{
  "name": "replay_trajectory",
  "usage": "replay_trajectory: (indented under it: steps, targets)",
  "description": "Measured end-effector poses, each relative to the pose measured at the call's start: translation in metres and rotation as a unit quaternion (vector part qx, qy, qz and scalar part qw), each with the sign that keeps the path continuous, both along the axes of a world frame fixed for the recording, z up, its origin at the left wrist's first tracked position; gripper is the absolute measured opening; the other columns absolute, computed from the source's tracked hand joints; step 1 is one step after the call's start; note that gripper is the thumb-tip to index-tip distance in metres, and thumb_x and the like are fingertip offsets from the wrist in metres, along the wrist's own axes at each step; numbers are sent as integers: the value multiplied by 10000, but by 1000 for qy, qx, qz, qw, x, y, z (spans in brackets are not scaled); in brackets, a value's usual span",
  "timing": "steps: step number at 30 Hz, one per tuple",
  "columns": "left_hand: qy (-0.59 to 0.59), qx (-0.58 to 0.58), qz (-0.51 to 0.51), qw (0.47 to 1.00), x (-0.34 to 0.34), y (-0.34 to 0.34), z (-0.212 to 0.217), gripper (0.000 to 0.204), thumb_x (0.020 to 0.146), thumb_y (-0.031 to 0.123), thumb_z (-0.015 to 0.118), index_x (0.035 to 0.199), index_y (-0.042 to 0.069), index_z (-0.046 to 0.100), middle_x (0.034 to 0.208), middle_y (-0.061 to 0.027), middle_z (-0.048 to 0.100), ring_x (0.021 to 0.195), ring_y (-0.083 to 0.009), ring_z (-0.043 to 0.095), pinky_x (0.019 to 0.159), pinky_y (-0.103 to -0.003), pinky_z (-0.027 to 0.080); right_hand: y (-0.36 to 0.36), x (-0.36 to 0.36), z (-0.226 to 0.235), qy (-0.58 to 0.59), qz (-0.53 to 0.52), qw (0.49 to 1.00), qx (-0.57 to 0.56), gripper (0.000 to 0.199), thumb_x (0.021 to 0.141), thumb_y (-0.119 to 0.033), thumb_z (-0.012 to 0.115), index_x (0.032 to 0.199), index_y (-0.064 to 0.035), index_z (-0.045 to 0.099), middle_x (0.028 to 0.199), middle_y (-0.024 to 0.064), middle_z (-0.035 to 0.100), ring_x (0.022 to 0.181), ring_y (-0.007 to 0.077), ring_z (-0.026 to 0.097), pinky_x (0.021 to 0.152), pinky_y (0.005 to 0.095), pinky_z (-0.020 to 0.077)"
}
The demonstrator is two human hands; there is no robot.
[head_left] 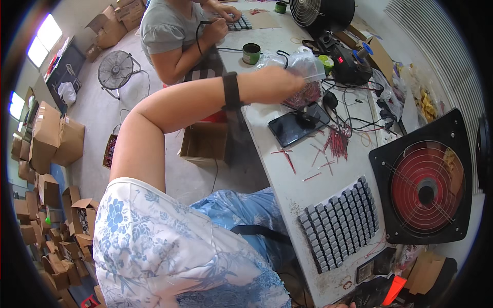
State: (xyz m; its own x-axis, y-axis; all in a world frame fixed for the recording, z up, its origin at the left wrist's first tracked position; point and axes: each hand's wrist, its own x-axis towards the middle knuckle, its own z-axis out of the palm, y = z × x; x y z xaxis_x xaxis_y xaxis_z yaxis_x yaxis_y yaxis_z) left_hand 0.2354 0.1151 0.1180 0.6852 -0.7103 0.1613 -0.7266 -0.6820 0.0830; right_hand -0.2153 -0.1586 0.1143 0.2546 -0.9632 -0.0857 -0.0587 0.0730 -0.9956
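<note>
My left hand (275, 85), with a black band on its wrist, reaches over the table to a clear plastic bag (310, 95) holding red wires. Its fingers are curled closed at the bag; what they pinch, if anything, is hidden. Only a sliver of my right hand (340, 305) shows at the bottom edge, beside a dark object and an orange piece, its fingers mostly cut off. Close to the bag lie a black smartphone (292, 128) and a bundle of red wires (338, 142), with several loose wires scattered around. Nearer me, small grey-and-black blocks (340, 223) stand in tight rows.
A square black fan (426, 190) stands at the table's right. Behind the bag are a soldering station (349, 66), tangled cables, a green tin (251, 53) and a round black fan (321, 13). Across the table a co-worker (177, 38) holds a corded tool. An open carton (204, 143) sits below the table edge.
</note>
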Motion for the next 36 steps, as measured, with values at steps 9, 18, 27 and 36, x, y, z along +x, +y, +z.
replay_trajectory:
  steps: [9,18,27,36]
  targets:
    - [-90,137,-44,985,-4,5,-49,71,786,91,559,818,27,561,670,-106,633,638,-281,660,531,-386,515,-40,-44,-40,-247,232,939,64,324,1007,-323,358,1215,-85,430,816,92,567,611,210,520,462,344,464]
    - [-192,202,-72,958,2,22,-79,98,719,114,595,768,30,580,681,-73,582,576,-182,620,456,-292,476,-44,-41,-26,6,98,984,151,485,906,-568,438,901,-94,539,703,50,500,555,185,460,475,352,444]
    - [-174,139,-53,973,-5,31,-72,104,729,108,590,782,24,620,751,-81,601,686,-222,638,534,-310,506,-21,-9,-18,55,61,997,-5,477,951,-530,376,778,-94,459,650,26,454,486,162,412,416,274,344]
    - [-103,121,-106,982,1,49,-64,104,691,102,600,758,32,637,843,-95,550,812,-256,571,672,-354,471,9,31,1,40,45,998,-30,335,989,-309,381,1130,-11,441,656,24,389,534,128,382,461,257,316]
